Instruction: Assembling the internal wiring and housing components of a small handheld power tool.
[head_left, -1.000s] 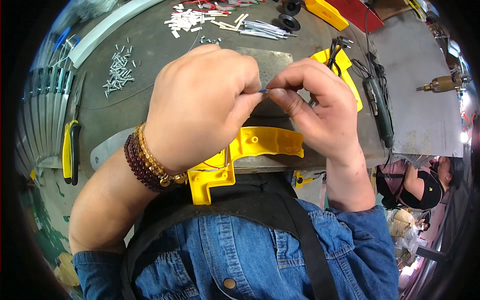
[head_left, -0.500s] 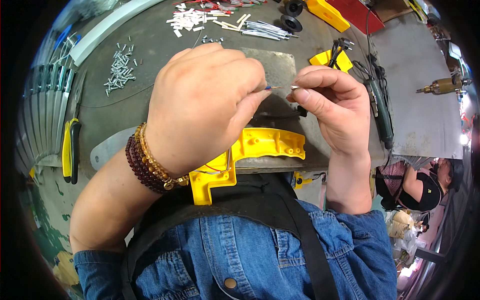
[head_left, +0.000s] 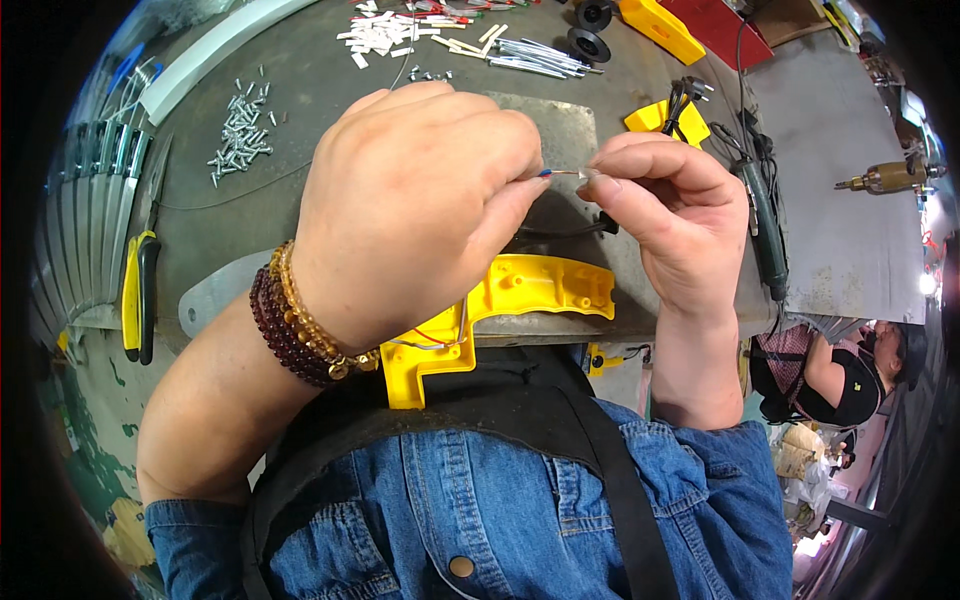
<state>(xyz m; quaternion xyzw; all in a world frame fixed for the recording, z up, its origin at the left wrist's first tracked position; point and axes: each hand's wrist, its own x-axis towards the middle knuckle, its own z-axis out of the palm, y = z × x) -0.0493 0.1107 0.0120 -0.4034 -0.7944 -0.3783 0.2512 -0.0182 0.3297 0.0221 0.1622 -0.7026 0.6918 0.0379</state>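
My left hand (head_left: 420,185) is closed, its thumb and forefinger pinching a blue-insulated wire (head_left: 546,173) with a bare copper end. That bare end points to the right and meets the fingertips of my right hand (head_left: 670,205). My right thumb and forefinger are pressed together on a tiny whitish piece (head_left: 582,175) at the wire's tip; its exact kind is too small to make out. Below both hands, a yellow plastic housing half (head_left: 540,287) lies at the table's front edge, partly over my lap. Thin red and white wires show inside it, partly hidden by my left wrist.
Loose screws (head_left: 241,135) lie left of my hands, near yellow-handled cutters (head_left: 141,295). White sleeves (head_left: 378,35), metal rods (head_left: 540,58) and black round parts (head_left: 588,45) sit at the back. A corded tool (head_left: 762,235) lies right; a person (head_left: 835,375) is beyond.
Both hands have shifted slightly to the right. The bare wire end and the tiny whitish piece remain between my fingertips, with slightly less of the piece showing.
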